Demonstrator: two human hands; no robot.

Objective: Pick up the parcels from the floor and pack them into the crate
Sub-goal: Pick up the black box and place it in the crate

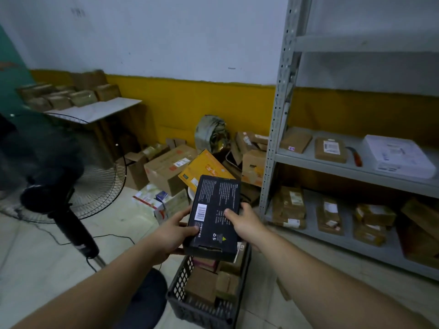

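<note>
Two hands hold one black box point(215, 216) up over the crate point(190, 302), maybe to drop it in | left hand point(172, 230) pinches its left edge, right hand point(242, 223) pinches its right edge, box sits between them | crate near, some parcels inside | more parcels point(166, 167) lie far on the floor point(35, 252)

- "LED" is read on the black box point(215, 218), printed beside its white barcode label point(200, 212); rest of the white print too small to be read.
- Recycling marks and a yellow warning triangle point(224, 238) are seen near the box's lower end.
- Shipping labels on other parcels: illegible.
</note>
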